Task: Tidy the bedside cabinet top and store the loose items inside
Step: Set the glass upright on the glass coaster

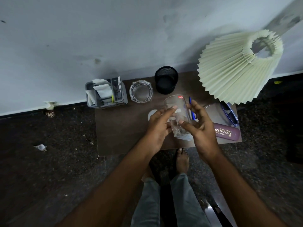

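Clear glass tumbler (177,115), red sticker at rim: sitting tilted above table (124,128) centre, both hands gripping. Left hand (158,128) fingers & right hand (202,128) fingers wrapping its sides. Ashtray (141,93), mesh cup (166,80) standing along back edge.

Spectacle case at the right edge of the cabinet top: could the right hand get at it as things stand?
Probably not yet. The right hand shares a grip on the drinking glass with the left hand. The spectacle case lies uncovered just beside it.

Along the brown wooden desk's (118,128) back edge, a grey plastic organiser (106,94) stands left, a clear glass ashtray (141,93) in the middle, a black mesh pen cup (166,80) right; a maroon spectacle case (227,132) lies front right.
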